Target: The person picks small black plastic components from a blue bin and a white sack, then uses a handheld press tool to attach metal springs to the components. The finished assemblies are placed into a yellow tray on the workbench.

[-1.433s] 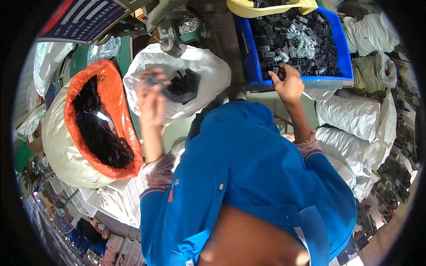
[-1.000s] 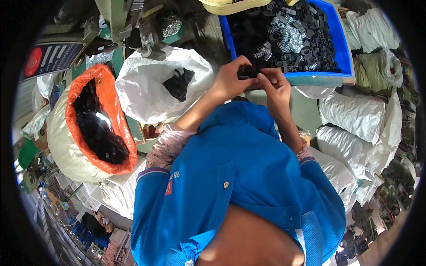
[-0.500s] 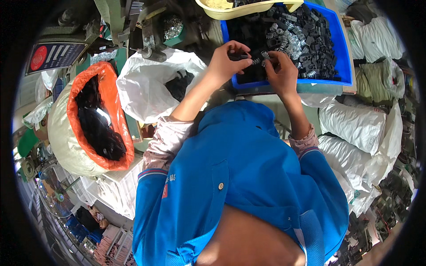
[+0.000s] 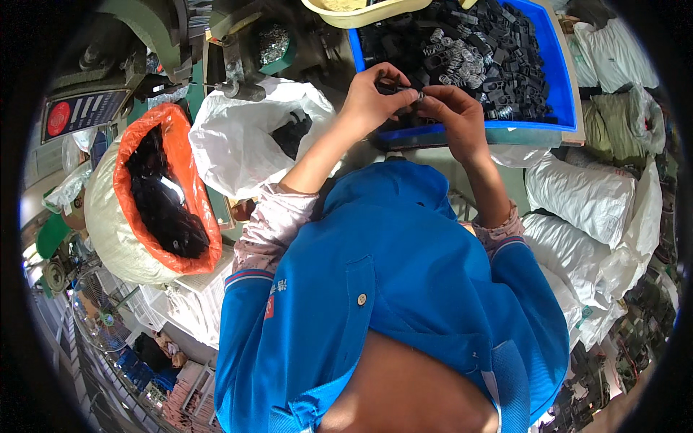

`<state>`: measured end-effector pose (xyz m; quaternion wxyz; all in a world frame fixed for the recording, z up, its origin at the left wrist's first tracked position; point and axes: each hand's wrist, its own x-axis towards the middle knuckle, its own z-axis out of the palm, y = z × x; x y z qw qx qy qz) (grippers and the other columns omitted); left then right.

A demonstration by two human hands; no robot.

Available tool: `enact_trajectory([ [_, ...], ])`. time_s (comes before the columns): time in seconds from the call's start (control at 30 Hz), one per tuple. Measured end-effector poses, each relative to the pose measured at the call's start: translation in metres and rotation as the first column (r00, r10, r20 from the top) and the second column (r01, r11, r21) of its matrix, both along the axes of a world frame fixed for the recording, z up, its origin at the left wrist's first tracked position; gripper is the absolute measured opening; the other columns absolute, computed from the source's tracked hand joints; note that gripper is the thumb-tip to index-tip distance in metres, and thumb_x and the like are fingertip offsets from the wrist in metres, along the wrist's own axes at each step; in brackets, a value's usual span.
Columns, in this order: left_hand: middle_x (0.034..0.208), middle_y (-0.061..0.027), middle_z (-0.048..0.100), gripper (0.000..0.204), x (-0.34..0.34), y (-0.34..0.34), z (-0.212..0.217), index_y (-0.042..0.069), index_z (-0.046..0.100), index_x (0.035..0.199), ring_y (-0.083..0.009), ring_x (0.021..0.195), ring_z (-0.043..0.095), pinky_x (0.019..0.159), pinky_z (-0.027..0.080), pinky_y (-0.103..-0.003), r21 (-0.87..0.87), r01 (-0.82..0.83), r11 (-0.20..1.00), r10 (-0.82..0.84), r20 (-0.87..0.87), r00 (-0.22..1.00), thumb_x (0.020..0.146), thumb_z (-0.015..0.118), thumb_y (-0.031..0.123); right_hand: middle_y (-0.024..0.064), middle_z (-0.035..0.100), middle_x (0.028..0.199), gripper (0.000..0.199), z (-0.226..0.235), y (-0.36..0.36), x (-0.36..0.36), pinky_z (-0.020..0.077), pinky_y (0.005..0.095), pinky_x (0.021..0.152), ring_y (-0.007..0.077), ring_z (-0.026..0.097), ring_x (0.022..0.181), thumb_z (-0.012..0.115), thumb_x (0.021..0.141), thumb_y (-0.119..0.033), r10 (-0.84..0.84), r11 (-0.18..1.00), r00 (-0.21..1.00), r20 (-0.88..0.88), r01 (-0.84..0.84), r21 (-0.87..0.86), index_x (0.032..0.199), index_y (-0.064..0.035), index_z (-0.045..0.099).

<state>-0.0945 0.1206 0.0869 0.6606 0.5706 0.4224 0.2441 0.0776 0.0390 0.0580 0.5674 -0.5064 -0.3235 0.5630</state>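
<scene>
My left hand (image 4: 369, 105) is closed around a small black plastic part (image 4: 387, 88). My right hand (image 4: 462, 119) pinches a small metal spring (image 4: 422, 95) and meets the left fingertips, so the spring is mostly covered by fingers. Both hands are over the near edge of a blue tray (image 4: 569, 94). In it lie loose black plastic parts (image 4: 518, 81), with a heap of shiny coil springs (image 4: 462, 63) among them.
A white sack (image 4: 231, 137) with black pieces stands left of the tray, and an orange-lined sack (image 4: 201, 231) of dark pieces beyond it. A yellow basin (image 4: 375, 14) overlaps the tray's far edge. White sacks (image 4: 581, 191) are stacked at right. A metal machine (image 4: 151, 29) stands far left.
My right hand has brought the spring leftward against the black part in my left hand; the fingertips now meet. The view has shifted slightly.
</scene>
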Motion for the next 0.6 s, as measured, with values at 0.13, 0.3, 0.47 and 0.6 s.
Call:
enact_trajectory([
  [0.13, 0.091, -0.0061, 0.068, 0.024, 0.000, 0.003, -0.011, 0.003, 0.062, 0.102, -0.0117, 0.079, 0.065, 0.061, 0.054, -0.026, -0.146, -0.091, 0.985, 0.099, 0.047, 0.994, 0.082, 0.074, 0.006, 0.0093, 0.069, 0.095, 0.021, -0.004, -0.006, -0.007, 0.0538, 0.0271, 0.075, 0.0145, 0.066, 0.082, 0.069, 0.087, -0.006, -0.055, 0.994, 0.996, 0.074, 0.047, 0.100, 0.106, 0.0025, 0.065],
  [0.3, 0.090, -0.0051, 0.068, 0.022, -0.003, -0.003, -0.011, 0.002, 0.064, 0.100, -0.0112, 0.081, 0.065, 0.069, 0.054, -0.026, -0.095, 0.025, 0.995, -0.005, 0.202, 0.979, 0.080, 0.074, 0.004, 0.0091, 0.068, 0.093, 0.020, -0.004, -0.011, -0.003, 0.0541, 0.0278, 0.073, 0.0152, 0.066, 0.078, 0.068, 0.089, -0.009, -0.049, 0.999, 0.996, -0.075, 0.048, -0.021, 0.104, 0.0032, 0.064],
  [0.47, 0.087, -0.0034, 0.067, 0.021, -0.007, -0.015, -0.006, 0.000, 0.063, 0.098, -0.0087, 0.083, 0.062, 0.074, 0.051, -0.023, 0.107, 0.089, 0.990, -0.094, 0.039, 0.995, 0.080, 0.073, 0.002, 0.0078, 0.067, 0.092, 0.021, -0.006, -0.025, -0.011, 0.0555, 0.0281, 0.071, 0.0152, 0.065, 0.079, 0.067, 0.091, -0.013, -0.047, 0.986, 0.964, -0.263, 0.003, -0.165, 0.104, 0.0017, 0.063],
  [0.6, 0.084, -0.0023, 0.065, 0.022, -0.011, -0.023, -0.012, 0.000, 0.061, 0.097, -0.0067, 0.078, 0.061, 0.068, 0.051, -0.023, 0.107, 0.059, 0.993, -0.059, -0.009, 0.998, 0.079, 0.074, 0.002, 0.0074, 0.066, 0.091, 0.019, -0.005, -0.033, -0.015, 0.0570, 0.0288, 0.069, 0.0152, 0.065, 0.080, 0.066, 0.092, -0.014, -0.049, 0.972, 0.933, -0.356, -0.038, -0.232, 0.104, 0.0008, 0.064],
])
